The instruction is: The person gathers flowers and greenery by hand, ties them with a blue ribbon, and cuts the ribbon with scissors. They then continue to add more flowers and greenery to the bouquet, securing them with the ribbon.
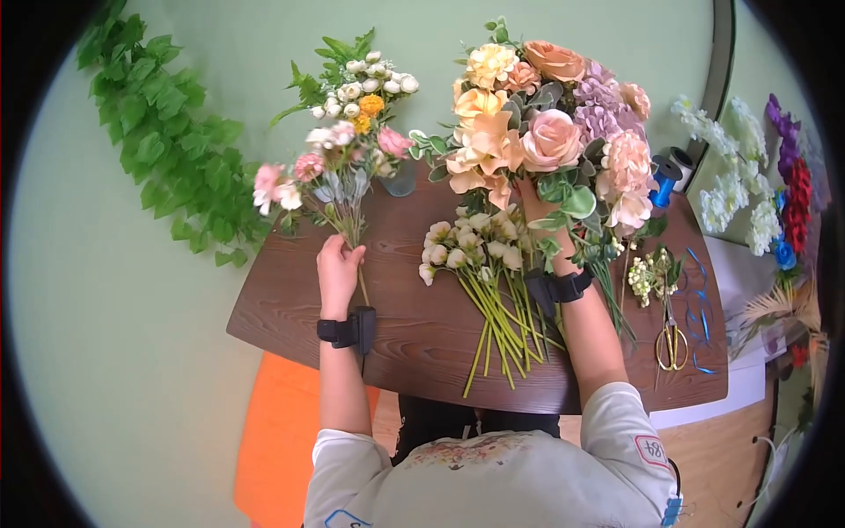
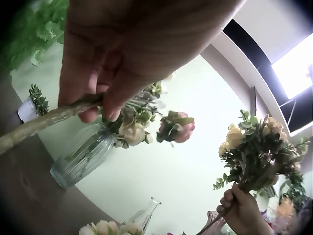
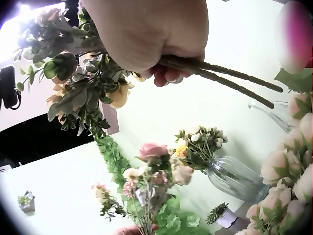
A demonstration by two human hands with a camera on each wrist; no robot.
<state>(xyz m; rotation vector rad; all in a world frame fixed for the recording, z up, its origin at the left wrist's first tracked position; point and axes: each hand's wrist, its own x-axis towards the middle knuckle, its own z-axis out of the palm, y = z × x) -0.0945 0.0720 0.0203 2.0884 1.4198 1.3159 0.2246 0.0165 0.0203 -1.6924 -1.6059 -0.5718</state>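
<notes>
My left hand (image 1: 336,273) pinches the stem of a small spray of pink and white flowers (image 1: 310,167) between thumb and fingers, over the table's left side. In the left wrist view the stem (image 2: 54,116) runs slantwise through the fingertips. Behind it stands a clear glass vase (image 2: 80,159) with white and orange flowers (image 1: 370,97). My right hand (image 3: 151,39) grips the stems of a large bouquet of peach, pink and lilac flowers (image 1: 552,141), held up over the table. In the head view the blooms partly hide that hand. Two stem ends (image 3: 234,81) stick out below the fist.
White roses with green stems (image 1: 502,317) lie on the brown table (image 1: 290,299) between my arms. Gold scissors (image 1: 671,346), blue ribbon pieces (image 1: 700,308), small white-berry sprigs (image 1: 651,275) and ribbon spools (image 1: 666,176) are at the right. A leafy garland (image 1: 167,123) hangs at the left.
</notes>
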